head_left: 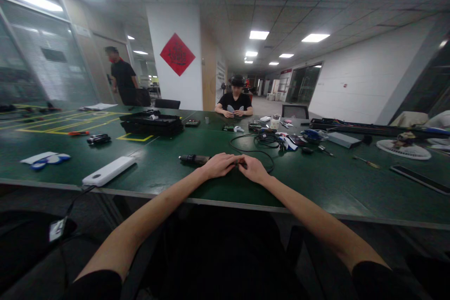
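Both my hands rest on the green table (316, 183) in front of me. My left hand (220, 165) lies curled over a dark cylindrical tool (192, 159) whose body sticks out to the left. My right hand (253, 168) meets it at the tool's right end, fingers closed in a pinch on a small part I cannot make out. A black cable (251, 147) loops away from the hands toward the table's middle.
A white power bank (108, 171) lies near the front edge at left. A black case (151, 123), small tools and parts (291, 140), and a fan grille (404, 149) sit farther off. One person sits across the table; another stands at back left.
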Action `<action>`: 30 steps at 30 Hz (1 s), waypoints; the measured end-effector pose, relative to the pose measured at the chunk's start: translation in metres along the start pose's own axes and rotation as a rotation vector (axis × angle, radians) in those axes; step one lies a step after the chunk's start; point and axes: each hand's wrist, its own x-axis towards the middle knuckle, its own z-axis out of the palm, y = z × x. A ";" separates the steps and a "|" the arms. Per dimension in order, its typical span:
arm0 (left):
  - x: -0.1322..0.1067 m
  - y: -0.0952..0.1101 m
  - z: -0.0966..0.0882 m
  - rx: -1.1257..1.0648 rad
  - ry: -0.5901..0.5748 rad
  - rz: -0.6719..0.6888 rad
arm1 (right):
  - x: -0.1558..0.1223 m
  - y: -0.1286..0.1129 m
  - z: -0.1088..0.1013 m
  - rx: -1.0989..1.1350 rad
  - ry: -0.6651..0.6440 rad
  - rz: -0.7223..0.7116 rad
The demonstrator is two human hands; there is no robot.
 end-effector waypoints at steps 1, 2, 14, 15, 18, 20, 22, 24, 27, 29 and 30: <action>0.000 0.000 0.000 0.005 -0.003 -0.003 | 0.000 0.000 0.000 0.004 -0.002 -0.002; 0.000 0.000 0.000 0.010 -0.006 -0.006 | 0.000 0.000 0.000 0.008 -0.003 -0.004; 0.000 0.001 -0.001 0.024 -0.006 -0.005 | 0.000 0.002 0.000 -0.006 0.001 -0.004; 0.000 0.001 -0.002 0.018 -0.005 -0.002 | 0.000 0.002 0.000 -0.005 0.001 -0.004; 0.000 0.002 -0.002 0.004 -0.002 0.010 | 0.000 0.003 0.001 -0.004 -0.005 -0.006; 0.000 0.002 -0.002 0.009 0.001 0.006 | 0.000 0.004 0.002 -0.007 -0.004 -0.005; 0.000 0.002 -0.002 0.020 0.004 -0.004 | 0.000 0.004 0.002 -0.010 0.002 -0.002; 0.000 0.002 -0.002 0.024 0.002 -0.003 | 0.000 0.004 0.002 -0.008 0.006 0.000; 0.000 0.002 -0.004 0.010 -0.002 0.014 | 0.000 0.004 0.002 0.000 0.005 -0.008; 0.000 0.002 -0.004 0.001 -0.003 0.019 | 0.000 0.004 0.002 -0.002 0.006 -0.014; 0.000 0.002 -0.004 0.002 -0.003 0.017 | 0.000 0.003 0.002 -0.002 0.007 -0.014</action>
